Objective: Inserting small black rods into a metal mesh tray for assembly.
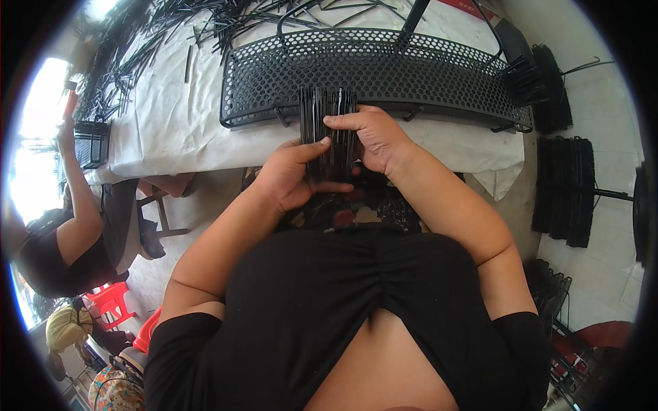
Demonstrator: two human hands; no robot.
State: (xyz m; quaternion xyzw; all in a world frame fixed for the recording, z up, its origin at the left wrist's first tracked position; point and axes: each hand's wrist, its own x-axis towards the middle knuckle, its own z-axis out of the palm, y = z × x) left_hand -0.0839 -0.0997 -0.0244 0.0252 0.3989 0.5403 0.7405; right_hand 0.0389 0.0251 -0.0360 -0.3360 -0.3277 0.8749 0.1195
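Observation:
A bundle of thin, glossy black strips [317, 109] stands upright between my hands, side by side in a flat row. My left hand [288, 175] grips its lower left part, thumb across the front and a finger under the lower end. My right hand [380, 137] closes round the right side, thumb pressed on the front. Just beyond the strips lies a long black metal rack [274, 85] with a perforated mesh base and raised wire rails. The bundle's upper end overlaps the rack's near edge in view, and I cannot tell if they touch.
A white cloth [157, 130] covers the table. Many loose black strips [219, 24] are heaped at the far left. Black bundles [565, 192] hang or stand along the right wall. Another person [68, 240] works at the left, near a red stool [113, 305].

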